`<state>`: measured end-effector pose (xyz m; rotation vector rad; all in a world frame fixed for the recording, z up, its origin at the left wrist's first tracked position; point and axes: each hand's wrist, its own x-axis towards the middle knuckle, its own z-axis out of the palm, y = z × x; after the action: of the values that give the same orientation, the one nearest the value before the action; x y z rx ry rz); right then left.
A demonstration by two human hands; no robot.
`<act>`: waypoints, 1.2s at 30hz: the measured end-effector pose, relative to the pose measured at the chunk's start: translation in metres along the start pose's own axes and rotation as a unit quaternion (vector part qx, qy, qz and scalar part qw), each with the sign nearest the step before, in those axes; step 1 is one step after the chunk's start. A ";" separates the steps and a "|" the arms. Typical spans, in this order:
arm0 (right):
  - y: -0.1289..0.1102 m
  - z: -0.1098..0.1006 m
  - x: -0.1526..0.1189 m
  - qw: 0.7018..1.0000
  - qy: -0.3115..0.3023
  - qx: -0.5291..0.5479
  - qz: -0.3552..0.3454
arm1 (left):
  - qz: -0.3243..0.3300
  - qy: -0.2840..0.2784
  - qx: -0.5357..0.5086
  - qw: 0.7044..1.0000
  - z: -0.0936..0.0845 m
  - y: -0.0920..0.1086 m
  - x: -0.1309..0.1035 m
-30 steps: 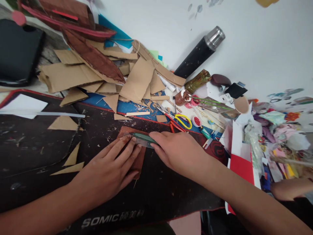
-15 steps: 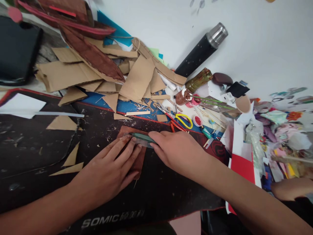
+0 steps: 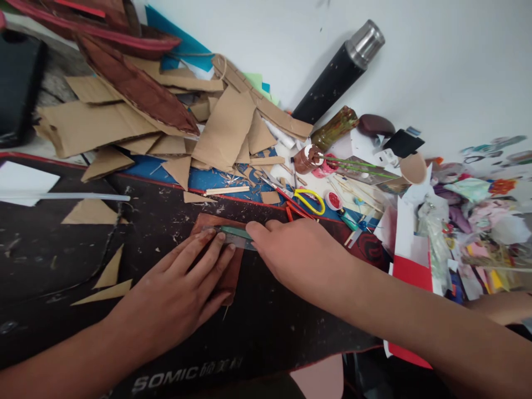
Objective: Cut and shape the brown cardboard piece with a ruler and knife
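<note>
Spread flat, the fingers of my left hand (image 3: 177,282) press a clear ruler (image 3: 240,241) onto a reddish-brown painted piece of cardboard (image 3: 231,280). My right hand (image 3: 293,249) is closed around a slim green utility knife (image 3: 235,231), which lies along the ruler's upper edge. Its tip points left, close to my left fingertips, and the blade itself cannot be made out. The brown piece rests on a black desk mat (image 3: 282,332); my left hand covers much of it.
Cardboard scraps (image 3: 103,127) pile up behind the mat, with a brown boat-shaped piece (image 3: 141,83) on top. Yellow-handled scissors (image 3: 310,200), an open brown paint jar (image 3: 306,160) and a black thermos (image 3: 332,80) are at the back. Another person's arm (image 3: 499,307) shows at right.
The view has shifted slightly, so most things sit a little further left and higher. Both hands keep their places on the ruler and knife, with hardly any visible movement.
</note>
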<state>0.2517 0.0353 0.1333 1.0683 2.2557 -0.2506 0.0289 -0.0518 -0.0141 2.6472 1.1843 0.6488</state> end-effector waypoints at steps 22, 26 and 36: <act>0.004 0.003 -0.007 0.999 -0.031 0.008 0.004 | 0.000 0.000 0.005 1.000 -0.003 0.000 0.000; 0.004 0.006 -0.010 1.000 -0.023 0.008 0.008 | 0.000 -0.006 0.001 1.000 -0.002 0.000 0.001; 0.010 0.007 -0.015 0.998 -0.023 0.053 0.029 | 0.006 0.008 0.010 1.000 0.000 0.000 0.000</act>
<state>0.2695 0.0292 0.1382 1.1702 2.1865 -0.3711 0.0290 -0.0515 -0.0146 2.6721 1.1850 0.6651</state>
